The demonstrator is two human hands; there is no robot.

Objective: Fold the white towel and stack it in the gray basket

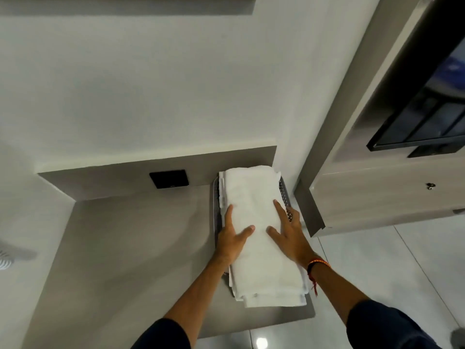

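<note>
A folded white towel [254, 202] lies lengthwise on top of a stack of other white towels inside the gray basket [285, 195], at the right end of a gray desk. The stack covers most of the basket; only its perforated right wall and thin left rim show. My left hand [231, 238] rests flat along the towel's left side, thumb on top. My right hand [289, 235] lies spread on the towel's right side, fingers apart, pressing down. Neither hand is closed around the cloth.
The gray desk [125, 248] extends to the left, with a raised back ledge and a black wall plate [169, 178]. A wooden cabinet [377, 197] with a dark screen stands close on the right. Glossy floor tiles lie below right.
</note>
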